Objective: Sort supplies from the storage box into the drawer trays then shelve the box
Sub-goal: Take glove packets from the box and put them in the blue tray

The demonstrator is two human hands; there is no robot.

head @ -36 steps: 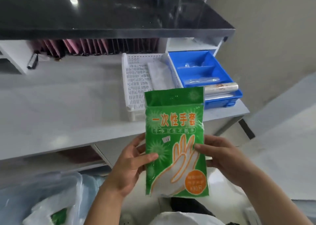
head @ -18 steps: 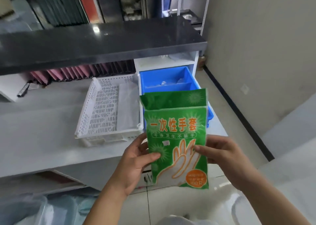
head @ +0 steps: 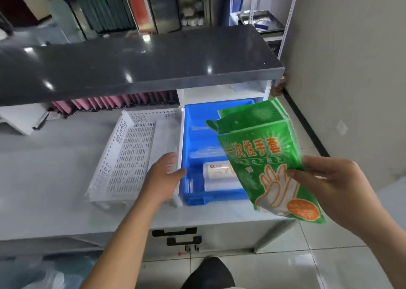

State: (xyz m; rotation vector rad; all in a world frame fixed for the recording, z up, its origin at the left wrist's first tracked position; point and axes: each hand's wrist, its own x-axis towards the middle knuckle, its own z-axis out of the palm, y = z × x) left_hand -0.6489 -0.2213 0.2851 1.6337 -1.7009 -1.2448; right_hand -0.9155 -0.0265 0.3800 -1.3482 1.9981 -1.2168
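Note:
My right hand (head: 334,188) pinches a green packet of disposable gloves (head: 261,157) by its right edge and holds it tilted above the right side of the blue tray (head: 191,121). In the blue tray lie a white roll (head: 217,171) and some clear wrapped items. My left hand (head: 163,177) rests on the right wall of the white perforated tray (head: 123,154), its fingers against the blue tray's left rim. Both trays stand side by side on the white counter (head: 44,179). At the bottom left a corner of the clear storage box (head: 39,273) shows.
A dark glossy shelf (head: 136,64) overhangs the back of the counter, with pink folders (head: 114,103) under it. Drawer handles (head: 175,236) sit in the counter front. A wall rises on the right, and metal shelving (head: 263,14) stands behind. My dark shoe (head: 208,271) is on the tiled floor.
My left hand let go of the green packet and moved to the white tray's right wall. My right hand carried the packet right and tilted it. The view rose and moved closer.

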